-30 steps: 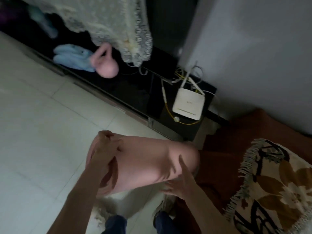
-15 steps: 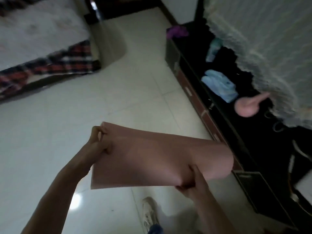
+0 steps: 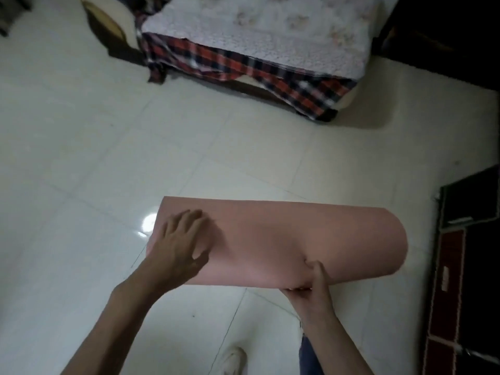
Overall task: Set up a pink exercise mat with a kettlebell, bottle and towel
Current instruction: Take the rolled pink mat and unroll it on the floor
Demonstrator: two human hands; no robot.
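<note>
Since half a second ago my view has swung away from the dark cabinet toward the bed, and my left hand [image 3: 180, 246] has let go of the corner it was pinching and now lies flat on top of the pink mat [image 3: 276, 242], fingers spread, near the roll's left end. The mat is a loose roll held up in the air above the white tiled floor [image 3: 108, 147], lying crosswise between my two hands, its right end curling well past my right hand [image 3: 311, 286]. That right hand grips the roll's near lower edge from underneath, thumb pressed into the pink surface and denting it, the other fingers hidden below. Beyond both hands stands a bed [image 3: 270, 31] with a plaid sheet hanging down. Below my right forearm a white shoe [image 3: 234, 359] shows on the floor.
</note>
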